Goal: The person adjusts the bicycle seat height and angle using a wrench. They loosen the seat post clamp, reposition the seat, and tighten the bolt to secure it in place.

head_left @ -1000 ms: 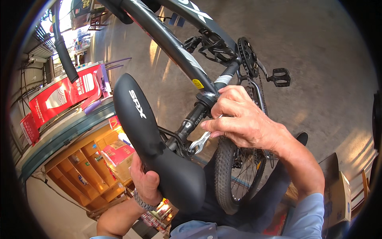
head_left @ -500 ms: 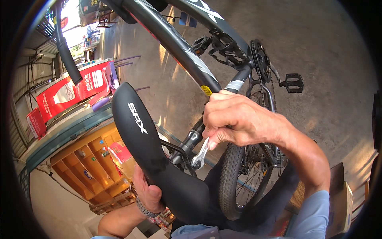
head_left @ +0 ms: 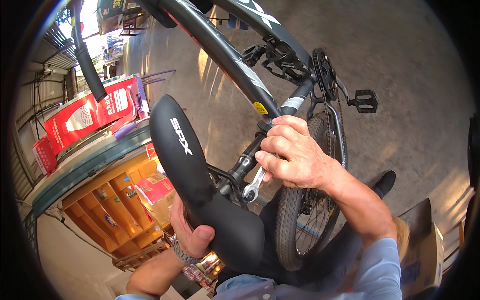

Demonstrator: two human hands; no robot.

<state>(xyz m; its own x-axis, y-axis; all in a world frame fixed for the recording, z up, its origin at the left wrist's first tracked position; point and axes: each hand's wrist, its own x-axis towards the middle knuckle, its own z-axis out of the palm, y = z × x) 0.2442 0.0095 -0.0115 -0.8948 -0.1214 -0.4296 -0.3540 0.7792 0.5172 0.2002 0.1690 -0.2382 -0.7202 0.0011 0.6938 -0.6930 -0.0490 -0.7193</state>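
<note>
A black bicycle saddle (head_left: 192,167) with white lettering points its nose toward the far left. My left hand (head_left: 190,232), a metal watch (head_left: 182,250) on its wrist, grips the saddle's left edge near the rear. Its thumb lies against the side and its fingers go out of sight underneath. My right hand (head_left: 296,159) is closed around the handle of a silver wrench (head_left: 256,186). The wrench's head meets the clamp area under the saddle, where the saddle partly hides the bolt. The dark seat post (head_left: 246,162) runs from there toward the frame.
The grey bike frame (head_left: 220,55) stretches to the far left, with a handlebar grip (head_left: 91,75) there. The knobbly rear tire (head_left: 289,230) stands beside my legs. A pedal (head_left: 366,101) juts out right. Wooden shelves (head_left: 107,215) stand left; a cardboard box (head_left: 422,265) sits lower right.
The saddle's nose has shifted a little right in view. My left thumb reaches farther along its side. My right forearm has swung left and the fingers have shifted on the wrench. A dark shoe now shows.
</note>
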